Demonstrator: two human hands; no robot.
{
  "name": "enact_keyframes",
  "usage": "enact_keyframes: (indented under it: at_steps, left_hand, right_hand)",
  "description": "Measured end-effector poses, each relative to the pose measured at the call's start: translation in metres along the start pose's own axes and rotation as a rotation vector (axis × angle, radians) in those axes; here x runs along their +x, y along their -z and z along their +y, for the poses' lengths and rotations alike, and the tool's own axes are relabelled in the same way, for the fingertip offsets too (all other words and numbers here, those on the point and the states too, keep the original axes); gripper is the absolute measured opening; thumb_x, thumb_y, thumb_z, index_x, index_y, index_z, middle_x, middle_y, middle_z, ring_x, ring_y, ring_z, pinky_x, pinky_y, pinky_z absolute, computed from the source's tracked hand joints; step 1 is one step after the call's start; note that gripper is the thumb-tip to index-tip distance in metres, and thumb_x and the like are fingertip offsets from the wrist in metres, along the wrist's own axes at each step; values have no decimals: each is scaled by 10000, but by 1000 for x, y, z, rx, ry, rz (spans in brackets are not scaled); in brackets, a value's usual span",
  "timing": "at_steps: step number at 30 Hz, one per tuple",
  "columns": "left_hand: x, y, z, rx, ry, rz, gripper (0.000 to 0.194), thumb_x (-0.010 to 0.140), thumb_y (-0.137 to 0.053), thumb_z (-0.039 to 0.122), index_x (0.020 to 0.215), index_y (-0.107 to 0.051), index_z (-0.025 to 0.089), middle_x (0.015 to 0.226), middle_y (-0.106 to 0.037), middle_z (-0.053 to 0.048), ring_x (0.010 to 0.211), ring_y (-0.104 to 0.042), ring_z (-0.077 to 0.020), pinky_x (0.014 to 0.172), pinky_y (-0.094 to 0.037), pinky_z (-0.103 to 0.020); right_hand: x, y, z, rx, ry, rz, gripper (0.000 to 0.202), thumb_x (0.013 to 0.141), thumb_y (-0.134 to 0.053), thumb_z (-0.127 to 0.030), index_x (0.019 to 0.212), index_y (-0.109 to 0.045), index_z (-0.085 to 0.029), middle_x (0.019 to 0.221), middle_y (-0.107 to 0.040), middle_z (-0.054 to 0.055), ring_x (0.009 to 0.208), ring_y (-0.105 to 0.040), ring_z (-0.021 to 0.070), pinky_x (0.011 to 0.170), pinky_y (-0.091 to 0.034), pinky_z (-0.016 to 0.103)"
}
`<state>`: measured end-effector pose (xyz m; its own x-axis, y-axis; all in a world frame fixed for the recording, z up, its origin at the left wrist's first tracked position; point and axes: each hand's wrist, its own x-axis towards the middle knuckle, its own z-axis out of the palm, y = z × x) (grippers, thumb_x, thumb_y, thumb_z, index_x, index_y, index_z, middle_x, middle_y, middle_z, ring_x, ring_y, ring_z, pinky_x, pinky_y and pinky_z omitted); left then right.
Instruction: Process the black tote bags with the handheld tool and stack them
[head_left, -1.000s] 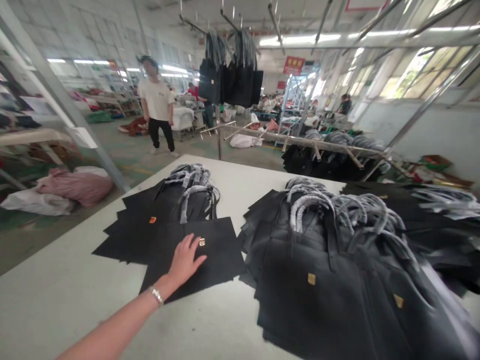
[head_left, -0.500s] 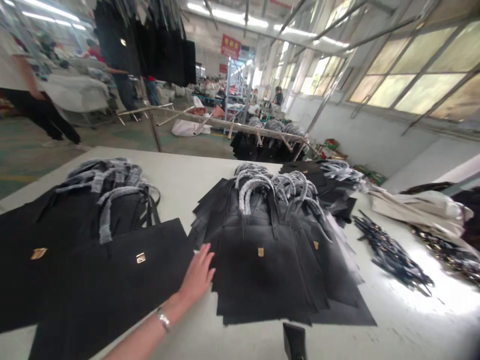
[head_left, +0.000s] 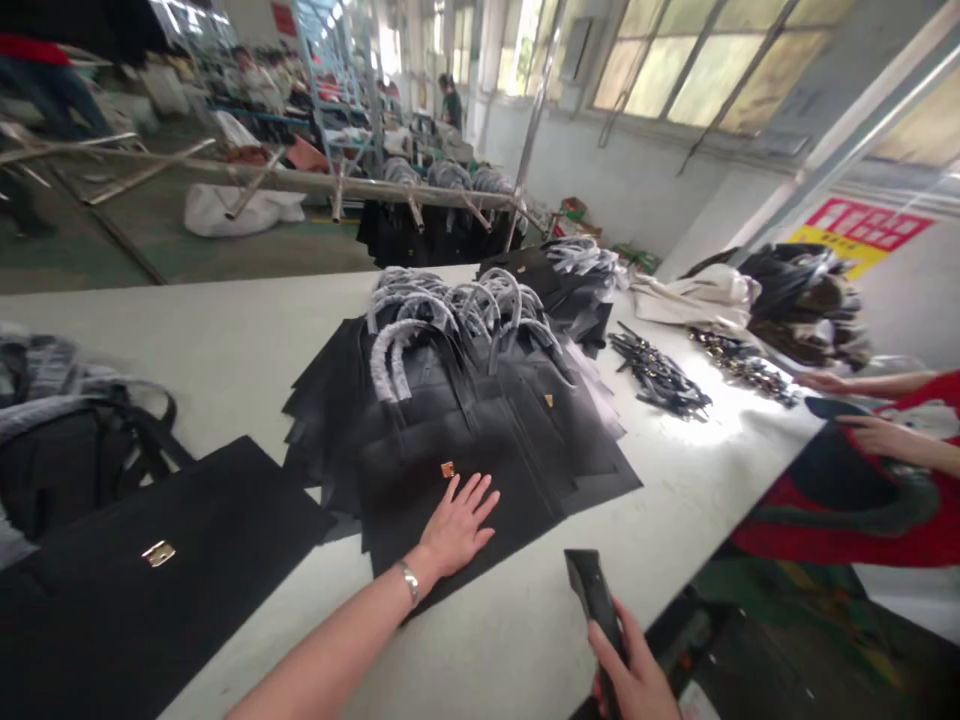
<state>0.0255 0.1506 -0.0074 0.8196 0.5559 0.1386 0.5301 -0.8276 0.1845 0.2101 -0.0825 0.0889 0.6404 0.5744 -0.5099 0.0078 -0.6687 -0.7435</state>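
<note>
My left hand [head_left: 457, 527], with a metal band at the wrist, lies flat with spread fingers on the top black bag panel [head_left: 405, 490]. Its fingertips are just below a small gold clasp [head_left: 448, 469]. Under that panel is a stack of similar black bag panels [head_left: 592, 455], their arched handles [head_left: 420, 310] wrapped in pale film. At the bottom right, my right hand [head_left: 634, 665] is closed around a black hand-held tool [head_left: 594, 590] with a wide, flat end; its exact kind is unclear. The tool is held near the table's front, apart from the panels.
Another black panel pile [head_left: 225, 510] lies left on the pale table [head_left: 247, 320]. Dark straps [head_left: 660, 375] and metal fittings [head_left: 742, 375] lie to the right. At the right edge, a co-worker's hands [head_left: 874, 435] hold a dark piece. A metal rail [head_left: 300, 178] runs behind the table.
The view has turned right. My left hand has moved from between the piles onto the right one, whose top panel now sits askew. My right hand has come into view holding the tool.
</note>
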Motion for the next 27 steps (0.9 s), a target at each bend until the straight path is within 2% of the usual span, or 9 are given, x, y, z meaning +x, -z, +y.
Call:
enact_keyframes:
  at_steps: [5,8,11,13,16,18,21,24,27]
  left_hand:
    - [-31,7,22,45,34,-83,565,978,-472,395,1515,-351,269,1626,-212,-70,1496,-186,-289,1195,-145,-565]
    - [-54,7,34,78,76,-107,579,959,-489,328,1516,-349,253,1624,-215,-86,1492,-187,-317,1180,-176,-591]
    - [-63,7,48,98,121,-116,524,935,-515,237,1452,-439,199,1573,-324,-145,1445,-286,-350,1155,-231,-610]
    - [-51,8,59,58,89,-131,412,944,-490,165,1354,-527,166,1457,-471,-167,1331,-443,-323,1108,-348,-545]
    - [-14,8,73,-80,-102,-200,286,969,-436,108,1200,-598,154,1183,-620,-124,1059,-586,-234,934,-497,-384]
    - [13,6,80,-176,-223,-250,226,981,-447,131,1128,-616,166,1057,-629,-85,957,-588,-203,848,-511,-326]
    - [44,-3,80,-293,-301,-299,152,988,-499,210,1026,-643,184,982,-620,-52,918,-583,-177,800,-493,-274]
    - [61,-13,73,-335,-356,-337,163,990,-524,269,959,-663,189,944,-625,-34,894,-592,-151,777,-472,-236]
    - [69,-9,69,-309,-388,-347,204,992,-523,313,926,-681,202,929,-637,-27,882,-609,-139,752,-467,-224]
  right_hand:
    - [14,8,-4,3,-42,-98,809,792,-562,-607,1437,-440,-134,405,-518,-80,396,-541,191,420,-418,270]
    - [14,12,-4,41,-46,-93,819,777,-593,-593,1444,-446,-141,425,-532,-79,422,-563,197,430,-433,276]
    - [13,18,1,75,-41,-65,824,778,-608,-592,1449,-441,-143,450,-561,-68,444,-571,200,452,-451,286]
    - [13,21,7,101,-47,-47,813,793,-604,-598,1457,-430,-162,465,-569,-67,449,-567,197,461,-456,288]
    - [13,23,16,150,-71,-8,803,809,-602,-606,1475,-400,-206,515,-592,-64,474,-576,196,471,-460,285]
    - [12,22,18,177,-80,16,811,798,-617,-618,1474,-396,-228,584,-625,-52,505,-595,198,486,-474,287]
    - [8,22,19,215,-102,42,827,773,-634,-633,1460,-412,-230,672,-656,-31,547,-617,205,508,-497,294]
    - [-1,29,23,228,-111,62,834,767,-630,-641,1454,-417,-220,640,-645,-32,540,-609,207,508,-497,296]
    - [-8,34,35,265,-120,32,854,760,-636,-651,1459,-406,-217,593,-635,-31,532,-611,222,512,-504,311]
